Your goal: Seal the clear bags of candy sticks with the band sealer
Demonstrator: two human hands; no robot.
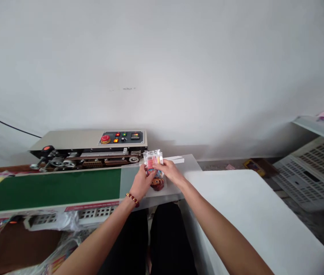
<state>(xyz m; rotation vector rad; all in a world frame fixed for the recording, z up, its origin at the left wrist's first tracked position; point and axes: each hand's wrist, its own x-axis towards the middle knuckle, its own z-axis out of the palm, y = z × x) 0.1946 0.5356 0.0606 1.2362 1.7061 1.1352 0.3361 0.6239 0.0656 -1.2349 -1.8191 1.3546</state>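
Observation:
Between my two hands is a clear plastic packet (152, 157) with red and colourful contents and a printed brown-haired figure at its lower end. My left hand (142, 182) grips its left side, thumb over the front. From the right, my right hand (170, 170) pinches the packet with its fingers across the front. Both hands are above a translucent sheet (127, 185) at the right end of a green conveyor belt (55, 187). Just behind and left of the packet is the sealing machine (90, 143), with lit buttons and a red knob.
A white table (236, 202) stands to the right, close to my right forearm. White plastic crates (299, 183) sit on the floor beyond it. Below the belt at left are a brown box (21, 244) and plastic bags. A plain wall rises behind the machine.

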